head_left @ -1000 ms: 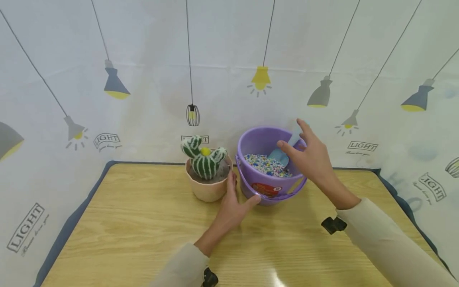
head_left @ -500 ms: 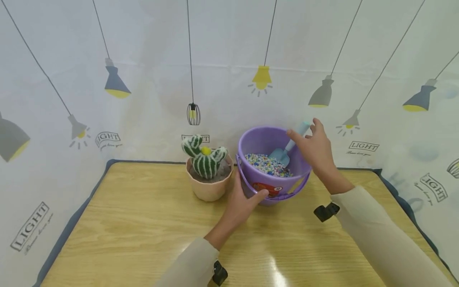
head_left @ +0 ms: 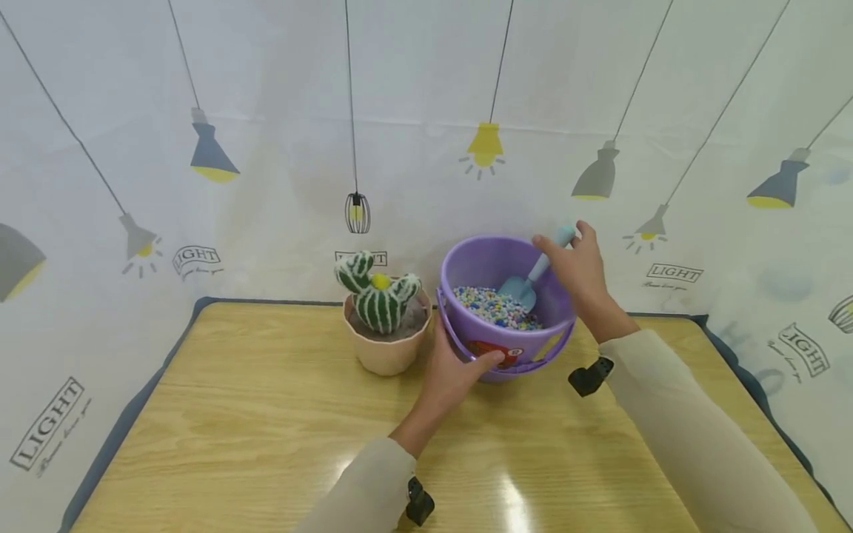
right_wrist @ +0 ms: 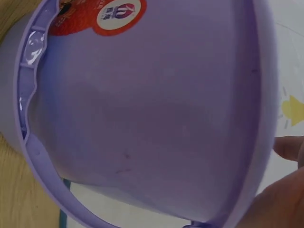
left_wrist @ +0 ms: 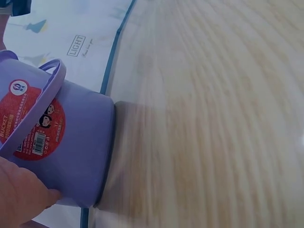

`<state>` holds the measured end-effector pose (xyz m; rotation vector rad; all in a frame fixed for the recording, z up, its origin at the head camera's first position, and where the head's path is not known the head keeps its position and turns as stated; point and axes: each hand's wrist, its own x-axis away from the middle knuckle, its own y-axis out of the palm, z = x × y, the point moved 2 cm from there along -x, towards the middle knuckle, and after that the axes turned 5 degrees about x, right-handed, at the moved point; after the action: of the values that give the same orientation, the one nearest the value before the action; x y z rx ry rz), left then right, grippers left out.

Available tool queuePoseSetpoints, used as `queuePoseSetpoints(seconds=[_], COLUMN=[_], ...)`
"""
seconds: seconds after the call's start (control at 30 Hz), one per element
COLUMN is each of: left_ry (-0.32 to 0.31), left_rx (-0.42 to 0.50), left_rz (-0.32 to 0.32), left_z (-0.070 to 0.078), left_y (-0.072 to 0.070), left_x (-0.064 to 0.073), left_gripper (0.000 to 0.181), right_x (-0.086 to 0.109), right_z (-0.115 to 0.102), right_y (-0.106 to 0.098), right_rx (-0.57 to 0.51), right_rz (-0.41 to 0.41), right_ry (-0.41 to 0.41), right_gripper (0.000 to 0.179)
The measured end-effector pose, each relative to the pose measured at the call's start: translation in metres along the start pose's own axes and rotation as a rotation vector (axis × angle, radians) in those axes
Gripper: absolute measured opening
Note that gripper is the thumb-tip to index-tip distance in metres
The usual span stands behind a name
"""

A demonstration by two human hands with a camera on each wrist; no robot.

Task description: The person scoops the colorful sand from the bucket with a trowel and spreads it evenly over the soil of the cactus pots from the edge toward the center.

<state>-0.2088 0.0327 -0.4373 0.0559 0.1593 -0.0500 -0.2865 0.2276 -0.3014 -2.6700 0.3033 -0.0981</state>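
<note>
A purple bucket (head_left: 509, 340) stands on the table, holding small multicoloured beads (head_left: 493, 305). A light-blue toy shovel (head_left: 521, 287) leans in it, blade in the beads, handle up toward the right rim. My left hand (head_left: 445, 374) rests against the bucket's left front, thumb extended across the front and the other fingers along the side, partly hidden. Over the right rim is my right hand (head_left: 580, 270), thumb across the front of the shovel handle and a finger beyond it; no firm grip shows. Part of that hand (right_wrist: 278, 194) appears beside the rim in the right wrist view.
A potted cactus (head_left: 380, 307) in a pale pink pot (head_left: 386, 355) stands just left of the bucket, close to my left fingers. The wooden table (head_left: 253, 414) meets a printed cloth wall (head_left: 426, 170) behind.
My left hand has shifted right from beside the pot onto the bucket. My right hand moved right, then slightly back left around the shovel handle. The shovel's lean is steeper around the handle's visible end.
</note>
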Motion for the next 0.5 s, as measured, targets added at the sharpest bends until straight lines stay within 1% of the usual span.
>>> queuePoseSetpoints(seconds=[0.13, 0.17, 0.27, 0.33, 0.4, 0.5], left_ry=[0.035, 0.046, 0.059, 0.060, 0.055, 0.033], left_rx=[0.027, 0.030, 0.058, 0.063, 0.064, 0.038], left_rz=[0.014, 0.017, 0.020, 0.033, 0.045, 0.057], left_z=[0.000, -0.004, -0.005, -0.005, -0.005, -0.004], left_y=[0.004, 0.005, 0.006, 0.007, 0.007, 0.007], left_x=[-0.004, -0.007, -0.008, -0.009, -0.009, -0.010], left_gripper=[0.116, 0.117, 0.115, 0.114, 0.112, 0.109], right_x=[-0.008, -0.009, -0.010, -0.010, -0.011, -0.012], right_z=[0.007, 0.008, 0.012, 0.014, 0.016, 0.017], right_y=[0.002, 0.002, 0.003, 0.003, 0.004, 0.006], right_rx=[-0.139, -0.171, -0.213, -0.210, -0.177, -0.069], right_rz=[-0.012, -0.014, -0.004, -0.005, -0.010, -0.022], right_ry=[-0.011, -0.019, -0.048, -0.071, -0.094, -0.114], right_gripper=[0.092, 0.090, 0.085, 0.081, 0.077, 0.069])
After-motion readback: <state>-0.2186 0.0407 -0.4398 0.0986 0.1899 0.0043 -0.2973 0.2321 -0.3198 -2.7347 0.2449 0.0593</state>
